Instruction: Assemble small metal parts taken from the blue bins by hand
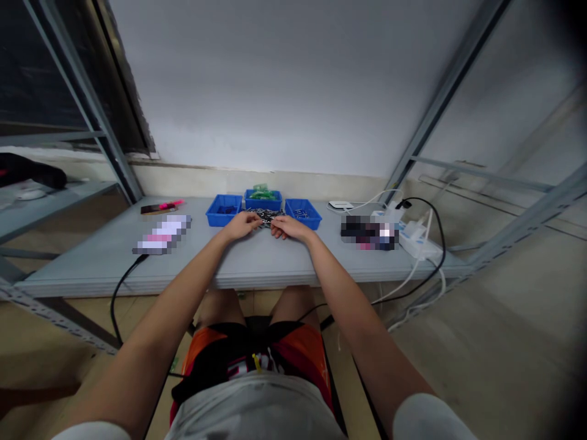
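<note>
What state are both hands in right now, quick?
Left hand: curled at the dark pile; whether it holds anything can't be told.
Right hand: curled there too; its hold can't be told.

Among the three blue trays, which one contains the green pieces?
The middle tray, set farthest back; green pieces rise above its rim. The left tray and right tray show none.

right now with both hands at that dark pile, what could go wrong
Loose dark pieces might stray into the nearby blue bins. The right hand could nudge the right blue bin close beside it. The black cable drooping off the front of the table could get snagged.
</note>
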Available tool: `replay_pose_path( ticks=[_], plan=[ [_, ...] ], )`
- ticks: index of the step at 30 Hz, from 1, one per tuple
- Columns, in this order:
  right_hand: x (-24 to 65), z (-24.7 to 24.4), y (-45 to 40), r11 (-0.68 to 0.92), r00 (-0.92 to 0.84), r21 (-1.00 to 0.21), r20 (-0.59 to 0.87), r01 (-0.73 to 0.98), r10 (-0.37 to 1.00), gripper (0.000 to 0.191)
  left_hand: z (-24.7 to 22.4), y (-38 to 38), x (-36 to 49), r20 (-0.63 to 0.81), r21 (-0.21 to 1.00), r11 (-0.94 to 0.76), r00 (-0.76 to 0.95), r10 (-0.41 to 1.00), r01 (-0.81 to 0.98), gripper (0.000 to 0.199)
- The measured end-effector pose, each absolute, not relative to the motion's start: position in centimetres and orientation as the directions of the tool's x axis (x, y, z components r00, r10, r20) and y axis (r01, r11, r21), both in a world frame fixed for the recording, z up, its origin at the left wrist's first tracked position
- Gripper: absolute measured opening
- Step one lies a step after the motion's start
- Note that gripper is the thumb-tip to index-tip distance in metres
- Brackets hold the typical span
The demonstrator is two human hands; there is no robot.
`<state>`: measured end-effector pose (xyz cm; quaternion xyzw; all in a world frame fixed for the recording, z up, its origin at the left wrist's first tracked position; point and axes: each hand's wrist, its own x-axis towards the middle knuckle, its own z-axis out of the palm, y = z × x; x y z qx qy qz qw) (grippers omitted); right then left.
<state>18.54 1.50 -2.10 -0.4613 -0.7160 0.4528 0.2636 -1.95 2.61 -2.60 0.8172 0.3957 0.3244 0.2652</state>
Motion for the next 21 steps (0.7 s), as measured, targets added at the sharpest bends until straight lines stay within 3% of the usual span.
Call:
replay_pose_path(
  ticks=[9,15,21],
  plan=[
    [18.53,-2.72,1.73,0.244,-0.43,-0.886,0.057,0.394,0.901,0.011,-3.0,3.01,-2.18,0.317,0.681,-0.556,0.492,0.811,0.477,0.031],
    [18.68,-2.91,1.97,0.237,-0.435,-0.883,0.042,0.405,0.9,0.014,-2.62,2.88,-2.11,0.441,0.631,-0.624,0.449,0.777,0.462,0.023],
    [18.56,-2.9,2.08,0.228,-0.418,-0.871,0.029,0.435,0.908,0.015,-3.17,3.42,-2.29,0.367,0.631,-0.616,0.519,0.772,0.471,0.024]
  ],
)
